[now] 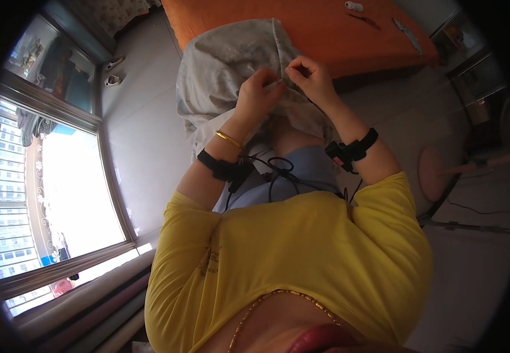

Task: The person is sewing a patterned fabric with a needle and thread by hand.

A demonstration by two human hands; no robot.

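Note:
A pale grey patterned cloth (219,57) is draped over my lap and reaches up against the orange-covered surface. Above it, my left hand (257,90) is closed on a fold of light cloth, pinched between thumb and fingers. Close by on the right, my right hand (310,79) has thumb and forefinger brought together in a pinch; anything very fine between the tips is too small to tell. On the orange cover (316,44) lie a white spool or small bottle (354,6), red-handled scissors or snips (364,20) and a light blue, narrow tool (407,36).
Black straps with small devices sit on both forearms, and black cables (283,170) loop over my lap. White slippers (113,80) rest on the tiled floor (144,119) at the left, near a window frame (109,176). A pink round base (429,172) stands at the right.

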